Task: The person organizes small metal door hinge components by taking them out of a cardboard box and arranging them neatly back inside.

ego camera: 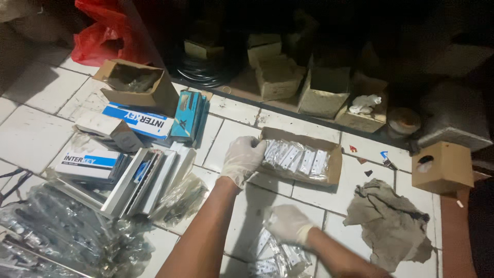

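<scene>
Left hand (242, 159): gloved, fingers curled over the near-left edge of the cardboard tray (333, 166), gripping it.
Tray contents: wrapped metal hinges (296, 157), lying in a row.
Right hand (287, 224): gloved, fingers closed on a plastic bag of hinges (270, 257) on the tiled floor (31, 136).
Left surroundings: flat boxes (141, 180), open carton (136, 85).
Right surroundings: crumpled rag (388, 221), small box with hole (441, 167).

The gloved left hand (243, 159) is gripping the cardboard tray (334, 164) of hinges, while the right hand (288, 224), nearer the person, is resting on bagged hinges (270, 257).
</scene>
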